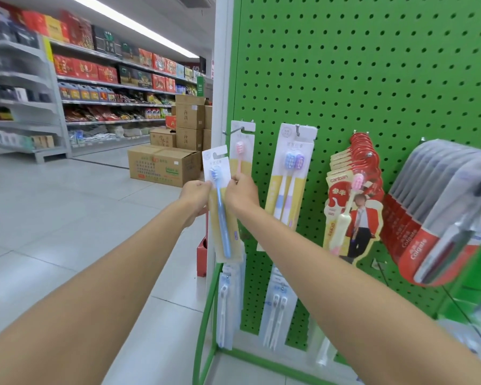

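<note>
- At the centre of the frame, 2 bare hands hold 1 blue toothbrush pack (220, 218) upright, just in front of the left edge of a green pegboard (372, 65).
- The left hand (195, 193) pinches the pack's left edge and the right hand (240, 191) pinches its right edge. The fingers of both are curled onto the card.
- The pack's top slot sits just below and left of a metal hook (233, 131), where a pink toothbrush pack (240, 151) hangs. The 2-handed grip probably keeps the card level for that hook.
- A twin toothbrush pack (289, 176) hangs near on the right, so room there is tight.
- Open floor (67, 218) fills the left of the frame, and cardboard boxes (161, 165) stand well apart from the hands.
</note>
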A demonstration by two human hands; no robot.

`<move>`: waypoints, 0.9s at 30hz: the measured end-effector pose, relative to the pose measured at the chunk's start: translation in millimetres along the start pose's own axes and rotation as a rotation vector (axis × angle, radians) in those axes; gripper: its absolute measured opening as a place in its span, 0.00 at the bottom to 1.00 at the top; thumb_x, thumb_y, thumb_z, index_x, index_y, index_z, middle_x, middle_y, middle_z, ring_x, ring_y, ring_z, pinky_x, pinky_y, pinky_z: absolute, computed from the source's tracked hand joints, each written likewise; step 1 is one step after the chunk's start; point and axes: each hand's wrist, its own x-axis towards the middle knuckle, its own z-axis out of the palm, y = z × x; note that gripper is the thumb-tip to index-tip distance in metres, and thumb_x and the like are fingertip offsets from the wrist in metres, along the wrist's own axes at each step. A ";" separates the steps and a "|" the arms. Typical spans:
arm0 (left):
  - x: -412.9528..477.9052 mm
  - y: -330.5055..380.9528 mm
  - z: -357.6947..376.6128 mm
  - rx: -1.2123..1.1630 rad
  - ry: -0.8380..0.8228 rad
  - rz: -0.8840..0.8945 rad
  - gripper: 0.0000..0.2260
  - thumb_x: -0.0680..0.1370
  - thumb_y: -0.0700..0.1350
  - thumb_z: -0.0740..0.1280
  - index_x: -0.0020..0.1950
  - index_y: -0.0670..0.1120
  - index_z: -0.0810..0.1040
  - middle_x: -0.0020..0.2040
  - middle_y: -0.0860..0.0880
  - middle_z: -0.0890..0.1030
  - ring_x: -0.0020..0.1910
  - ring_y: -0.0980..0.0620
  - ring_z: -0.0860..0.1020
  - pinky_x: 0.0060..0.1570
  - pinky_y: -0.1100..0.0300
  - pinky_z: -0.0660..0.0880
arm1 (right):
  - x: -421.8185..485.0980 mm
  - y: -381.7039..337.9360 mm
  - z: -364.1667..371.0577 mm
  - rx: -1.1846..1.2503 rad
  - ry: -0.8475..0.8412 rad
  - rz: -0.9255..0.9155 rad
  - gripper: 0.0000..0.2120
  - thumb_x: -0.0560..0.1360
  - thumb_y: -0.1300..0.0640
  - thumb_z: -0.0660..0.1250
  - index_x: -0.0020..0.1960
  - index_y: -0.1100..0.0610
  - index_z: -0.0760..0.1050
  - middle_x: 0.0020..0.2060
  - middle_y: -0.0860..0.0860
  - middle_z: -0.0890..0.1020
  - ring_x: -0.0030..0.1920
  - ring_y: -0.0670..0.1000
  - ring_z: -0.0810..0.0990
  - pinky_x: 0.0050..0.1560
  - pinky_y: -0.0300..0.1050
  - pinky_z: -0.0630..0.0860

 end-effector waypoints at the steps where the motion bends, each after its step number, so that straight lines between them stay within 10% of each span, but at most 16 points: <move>1: -8.4 -9.8 0.0 0.004 -0.004 -0.024 0.10 0.81 0.43 0.58 0.42 0.46 0.74 0.39 0.47 0.75 0.36 0.51 0.73 0.41 0.59 0.75 | -11.8 6.1 1.0 0.004 -0.031 0.013 0.11 0.80 0.65 0.52 0.45 0.62 0.71 0.40 0.60 0.76 0.38 0.51 0.69 0.35 0.44 0.63; 6: -62.7 -61.4 7.4 0.015 -0.118 -0.097 0.10 0.83 0.44 0.56 0.47 0.45 0.75 0.41 0.47 0.76 0.40 0.52 0.74 0.39 0.63 0.74 | -74.8 43.8 -3.3 0.085 -0.196 0.089 0.12 0.80 0.64 0.51 0.55 0.59 0.73 0.44 0.52 0.77 0.42 0.50 0.73 0.39 0.43 0.68; 11: -99.8 -93.6 16.1 0.070 -0.200 -0.076 0.09 0.82 0.47 0.61 0.44 0.47 0.76 0.42 0.45 0.74 0.42 0.50 0.71 0.46 0.56 0.73 | -119.9 75.8 -21.8 0.158 -0.229 0.183 0.10 0.81 0.58 0.55 0.41 0.54 0.63 0.34 0.47 0.66 0.33 0.46 0.64 0.33 0.41 0.59; 20: -141.8 -112.0 25.3 0.184 -0.461 0.033 0.04 0.81 0.39 0.65 0.46 0.40 0.76 0.37 0.48 0.77 0.38 0.53 0.76 0.46 0.59 0.77 | -153.8 132.4 -45.7 0.471 -0.123 0.375 0.16 0.73 0.41 0.68 0.48 0.53 0.73 0.45 0.49 0.79 0.48 0.51 0.80 0.55 0.48 0.76; 27: -154.5 -116.9 37.4 0.304 -0.532 0.079 0.05 0.79 0.38 0.67 0.44 0.38 0.77 0.31 0.53 0.76 0.34 0.56 0.77 0.42 0.61 0.80 | -156.4 148.3 -71.0 0.424 -0.069 0.370 0.18 0.78 0.48 0.67 0.56 0.63 0.77 0.52 0.58 0.84 0.52 0.56 0.83 0.60 0.58 0.77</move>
